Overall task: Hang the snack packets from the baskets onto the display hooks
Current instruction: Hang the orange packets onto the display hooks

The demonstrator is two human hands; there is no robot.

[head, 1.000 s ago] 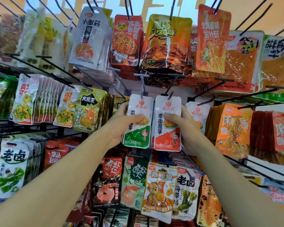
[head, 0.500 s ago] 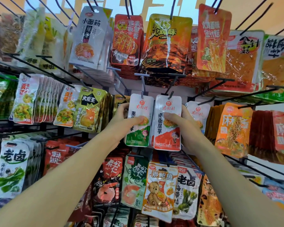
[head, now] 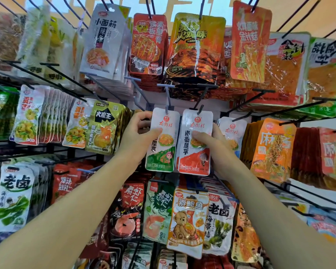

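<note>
Two white snack packets hang side by side at the centre of the rack. The green-bottomed packet point(head: 162, 144) sits on a grey hook point(head: 166, 98); my left hand point(head: 138, 138) pinches its left edge, thumb on the front. The red-bottomed packet point(head: 195, 144) hangs on the neighbouring dark hook point(head: 201, 102); my right hand point(head: 211, 140) grips its right side, thumb across the front. Both packets hang upright, their top holes on the hooks.
A third white packet point(head: 231, 133) hangs just right of my right hand. Rows of hooks with orange, red and green packets surround the spot. Bare hook ends point(head: 264, 91) jut toward me. No basket shows.
Both packets have shifted slightly up and back along their hooks with my hands still holding them. The grips are unchanged.
</note>
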